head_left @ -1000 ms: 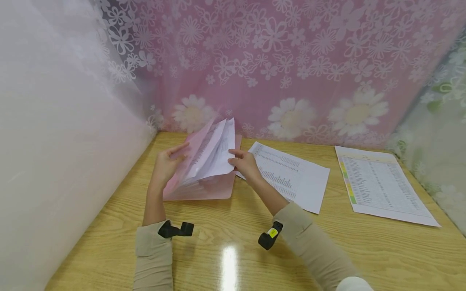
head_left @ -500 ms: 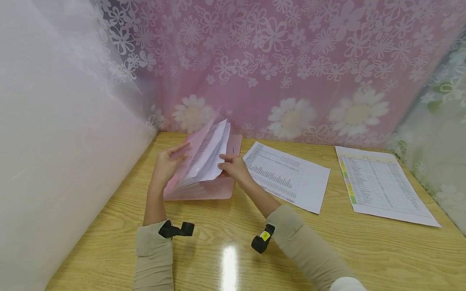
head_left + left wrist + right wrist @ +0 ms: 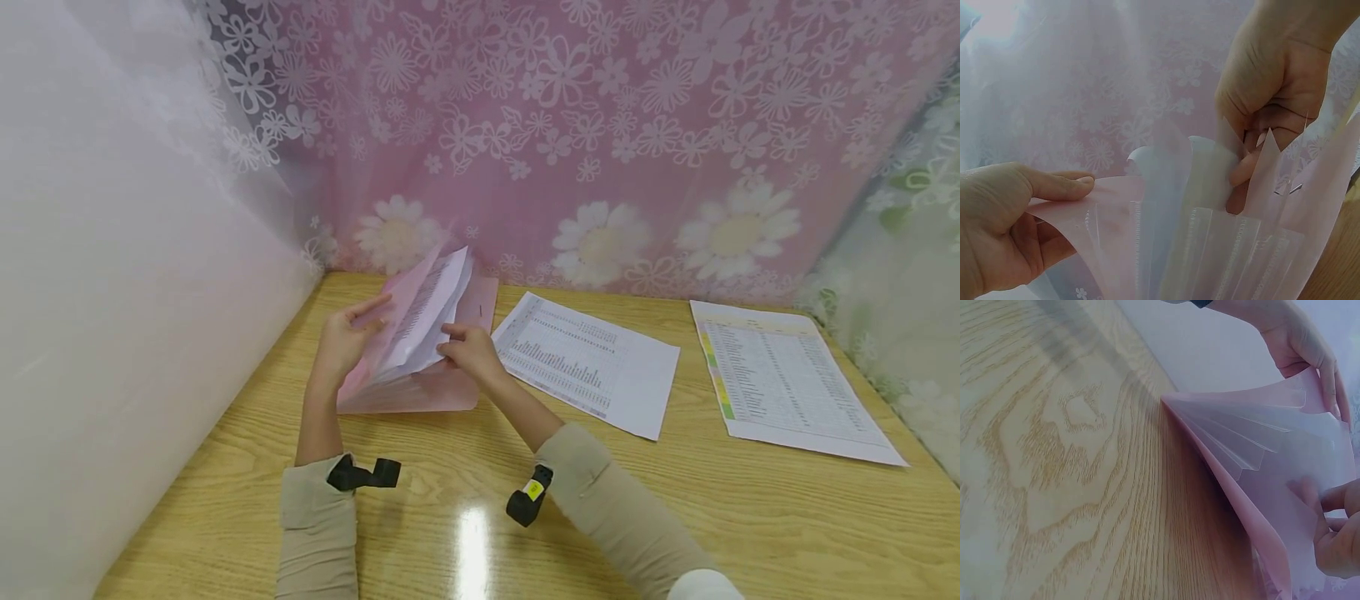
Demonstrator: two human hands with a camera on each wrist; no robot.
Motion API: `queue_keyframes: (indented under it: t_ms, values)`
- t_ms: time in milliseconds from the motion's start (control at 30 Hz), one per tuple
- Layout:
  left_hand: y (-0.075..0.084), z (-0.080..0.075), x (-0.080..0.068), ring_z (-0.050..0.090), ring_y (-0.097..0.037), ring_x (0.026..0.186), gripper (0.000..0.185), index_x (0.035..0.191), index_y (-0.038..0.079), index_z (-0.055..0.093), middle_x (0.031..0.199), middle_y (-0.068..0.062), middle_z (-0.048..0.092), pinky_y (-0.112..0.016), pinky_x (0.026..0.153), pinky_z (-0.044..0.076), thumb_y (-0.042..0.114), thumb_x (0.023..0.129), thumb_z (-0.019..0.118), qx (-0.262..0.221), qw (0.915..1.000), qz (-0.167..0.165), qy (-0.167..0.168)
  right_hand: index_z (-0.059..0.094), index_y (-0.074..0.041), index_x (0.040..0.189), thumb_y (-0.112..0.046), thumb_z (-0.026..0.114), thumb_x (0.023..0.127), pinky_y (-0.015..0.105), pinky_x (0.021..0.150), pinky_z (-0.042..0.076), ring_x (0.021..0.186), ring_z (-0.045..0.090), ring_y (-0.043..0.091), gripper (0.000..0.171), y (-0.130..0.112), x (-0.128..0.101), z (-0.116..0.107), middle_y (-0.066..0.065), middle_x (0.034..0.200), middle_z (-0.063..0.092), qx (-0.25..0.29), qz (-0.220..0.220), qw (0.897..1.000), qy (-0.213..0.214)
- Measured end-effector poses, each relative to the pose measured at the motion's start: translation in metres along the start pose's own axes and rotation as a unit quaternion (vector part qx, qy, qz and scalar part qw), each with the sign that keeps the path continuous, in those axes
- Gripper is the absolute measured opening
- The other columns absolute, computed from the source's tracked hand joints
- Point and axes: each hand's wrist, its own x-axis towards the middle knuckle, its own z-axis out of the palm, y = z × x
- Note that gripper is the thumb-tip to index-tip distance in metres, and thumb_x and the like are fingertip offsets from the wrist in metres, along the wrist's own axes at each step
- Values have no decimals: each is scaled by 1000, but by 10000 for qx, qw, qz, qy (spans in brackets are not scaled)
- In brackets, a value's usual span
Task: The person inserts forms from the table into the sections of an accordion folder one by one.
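A pink accordion file folder [image 3: 456, 393] lies spread open on the table, its clear pleated pockets [image 3: 1216, 250] fanned out in the left wrist view. My left hand [image 3: 339, 346] grips the folder's raised left cover [image 3: 1116, 194], thumb on one face and fingers behind it. Inside stand printed paper sheets [image 3: 431, 304], tilted, their upper corners poking out. At their right edge is my right hand [image 3: 474, 352], which pinches a paper sheet between thumb and fingers. How deep that sheet sits in its pocket is hidden.
A printed sheet with a bar-like table [image 3: 592, 367] lies right of the folder. Farther right is another sheet [image 3: 795, 383] with coloured tabs on its left edge. A flowered pink curtain [image 3: 562, 125] hangs behind the wooden table [image 3: 420, 517]; a white wall [image 3: 150, 292] rises at left.
My right hand has moved left and slightly down, bringing the paper sheet further in among the folder's pockets. More of the folder's right cover and the loose sheet now shows. My left hand stays put.
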Motion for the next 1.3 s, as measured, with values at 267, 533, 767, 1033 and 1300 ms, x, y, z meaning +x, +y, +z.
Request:
queue_keyframes:
  t_ms: [267,533,767,1033,1300]
  values:
    - [0,1,0,41,-19,122,36,123,5,60,129,-11,51,-22,74,37,5,87,62,73,10000,26,34,55,6,123,-1,61,83,26,64,52,57,57,9,41,-3,-4,-3,18,103,63,-175,-37,9998,-61]
    - [-1,-1,-1,41,-18,122,35,123,6,59,131,-10,50,-22,70,37,7,88,62,79,10000,2,-12,61,8,113,4,55,85,28,61,52,63,65,18,29,-8,-5,-19,20,98,64,208,-112,9997,58]
    - [-2,-1,-1,41,-19,121,35,123,5,59,129,-10,51,-23,73,37,8,88,62,107,9999,30,10,59,12,111,4,54,89,28,64,52,67,66,19,24,-12,-1,-58,24,107,61,414,-111,9990,112]
    - [-5,-1,0,46,-19,106,35,123,5,59,131,-11,50,-19,52,34,6,88,62,104,9999,14,19,59,9,112,-3,57,90,31,68,52,70,66,17,25,-3,-2,-121,22,108,61,110,-93,9998,168]
    - [-6,-2,1,46,-19,103,35,124,6,59,130,-11,50,-18,47,30,8,89,62,-28,10000,-11,-16,55,7,118,-10,57,92,33,74,51,82,65,22,32,22,-7,-189,26,115,56,-777,27,9966,276]
